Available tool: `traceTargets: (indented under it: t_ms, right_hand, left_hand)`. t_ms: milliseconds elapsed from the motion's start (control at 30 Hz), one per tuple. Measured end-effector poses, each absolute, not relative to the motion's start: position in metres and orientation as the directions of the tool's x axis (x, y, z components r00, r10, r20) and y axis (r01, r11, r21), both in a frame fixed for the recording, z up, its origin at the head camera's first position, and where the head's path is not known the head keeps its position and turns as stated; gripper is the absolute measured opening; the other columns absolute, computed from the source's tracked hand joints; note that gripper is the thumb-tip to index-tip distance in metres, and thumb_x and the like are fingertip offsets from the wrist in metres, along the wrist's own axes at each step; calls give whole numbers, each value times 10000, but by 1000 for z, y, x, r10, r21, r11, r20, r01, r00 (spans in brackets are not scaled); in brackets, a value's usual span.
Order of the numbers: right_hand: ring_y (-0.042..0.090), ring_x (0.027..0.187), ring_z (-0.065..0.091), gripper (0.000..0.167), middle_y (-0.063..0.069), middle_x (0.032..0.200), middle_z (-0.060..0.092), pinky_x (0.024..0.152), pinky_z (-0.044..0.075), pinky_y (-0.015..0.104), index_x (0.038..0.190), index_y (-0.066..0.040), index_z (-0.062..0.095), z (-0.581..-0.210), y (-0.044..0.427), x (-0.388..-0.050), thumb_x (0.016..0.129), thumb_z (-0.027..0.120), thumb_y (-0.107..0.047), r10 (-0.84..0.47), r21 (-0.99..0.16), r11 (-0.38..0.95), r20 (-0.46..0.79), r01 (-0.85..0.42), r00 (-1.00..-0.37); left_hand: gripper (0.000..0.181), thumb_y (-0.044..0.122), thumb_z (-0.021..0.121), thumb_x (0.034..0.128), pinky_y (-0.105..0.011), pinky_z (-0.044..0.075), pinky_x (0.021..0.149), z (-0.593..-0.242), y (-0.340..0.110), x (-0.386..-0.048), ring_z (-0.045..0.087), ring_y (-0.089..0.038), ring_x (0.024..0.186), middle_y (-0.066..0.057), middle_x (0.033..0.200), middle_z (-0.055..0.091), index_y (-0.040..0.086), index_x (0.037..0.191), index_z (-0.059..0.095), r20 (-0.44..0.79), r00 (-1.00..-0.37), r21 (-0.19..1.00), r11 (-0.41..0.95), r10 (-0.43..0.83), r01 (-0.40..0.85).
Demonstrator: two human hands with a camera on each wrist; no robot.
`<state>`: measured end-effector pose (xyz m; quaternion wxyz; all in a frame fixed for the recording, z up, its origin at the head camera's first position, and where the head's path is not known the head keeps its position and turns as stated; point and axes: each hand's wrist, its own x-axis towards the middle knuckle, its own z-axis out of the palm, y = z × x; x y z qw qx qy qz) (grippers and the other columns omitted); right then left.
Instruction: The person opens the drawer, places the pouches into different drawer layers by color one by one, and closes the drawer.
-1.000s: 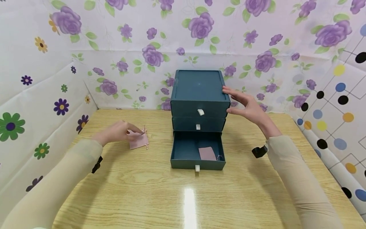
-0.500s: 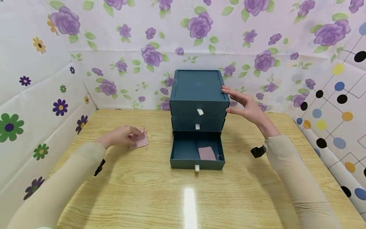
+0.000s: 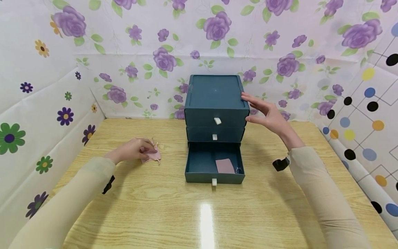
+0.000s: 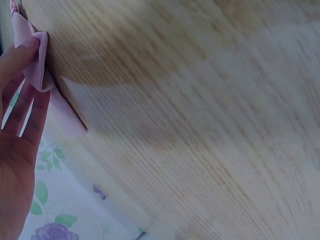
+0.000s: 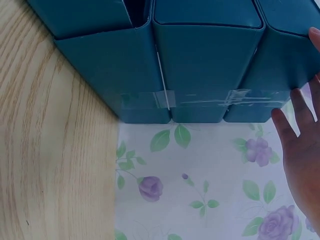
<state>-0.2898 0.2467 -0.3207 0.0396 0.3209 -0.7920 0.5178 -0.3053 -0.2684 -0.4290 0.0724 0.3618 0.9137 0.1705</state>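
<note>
On the left of the table lies a small pink drawstring pouch (image 3: 153,155). My left hand (image 3: 133,150) pinches it between thumb and fingers; in the left wrist view the pouch's cloth (image 4: 39,65) is bunched into a fold there. A dark teal drawer box (image 3: 216,91), three drawers high, stands at the table's back. My right hand (image 3: 269,116) touches its upper right side with fairly straight fingers, thumb near the front corner. The bottom drawer (image 3: 199,178) is pulled out, and a second pink pouch (image 3: 225,166) lies inside toward the right.
White tabs (image 3: 214,182) serve as drawer pulls; the upper two drawers are closed. Clear tape (image 5: 200,97) runs along the box's side in the right wrist view. Flowered cloth walls (image 3: 130,72) enclose the wooden table (image 3: 149,204) at the back and sides.
My left hand has drawn its fingers in on the pouch, and the cloth has bunched up under them. The right hand and the drawer box stay as they were.
</note>
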Motion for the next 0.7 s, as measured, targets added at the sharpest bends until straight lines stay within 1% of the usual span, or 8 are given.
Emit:
traceTargets:
  t_ms: [133, 267, 367, 600, 700]
  right_hand:
    - [67, 1498, 295, 620, 17, 1621, 339, 1235, 200, 557, 1497, -73, 439, -320, 246, -289, 920, 647, 21, -466, -795, 256, 397, -550, -791]
    - [64, 1497, 298, 619, 17, 1620, 342, 1233, 198, 567, 1496, -66, 439, -320, 246, -288, 919, 646, 24, -461, -797, 256, 397, -547, -794]
    - [67, 1498, 297, 621, 18, 1620, 341, 1234, 198, 565, 1497, -67, 438, -320, 246, -288, 919, 644, 27, -460, -799, 255, 395, -545, -795]
    - [69, 1498, 299, 620, 3, 1616, 351, 1234, 200, 562, 1496, -69, 439, -319, 246, -288, 918, 644, 27, -461, -799, 254, 396, -545, -795]
    - [72, 1499, 299, 617, 3, 1614, 353, 1233, 197, 566, 1495, -65, 439, -319, 246, -288, 920, 643, 26, -461, -799, 249, 399, -548, -792]
  left_hand:
    - [221, 99, 780, 838, -285, 588, 732, -431, -269, -306, 687, -185, 898, -116, 1133, 703, 121, 1059, 787, 28, -717, 372, 659, 696, 654]
    - [151, 103, 780, 839, -319, 601, 745, -431, -268, -307, 686, -165, 872, -51, 1025, 713, 133, 987, 794, 40, -709, 371, 648, 704, 665]
    - [121, 90, 779, 838, -355, 597, 746, -429, -267, -307, 680, -156, 856, -33, 990, 710, 129, 953, 789, 40, -704, 364, 645, 709, 671]
    - [115, 18, 748, 839, -412, 601, 785, -421, -263, -304, 703, -236, 891, -71, 969, 742, 93, 915, 792, 58, -707, 327, 656, 705, 681]
    - [98, 19, 739, 848, -405, 608, 767, -416, -263, -305, 712, -234, 860, -79, 942, 748, 79, 906, 791, 63, -701, 327, 649, 710, 687]
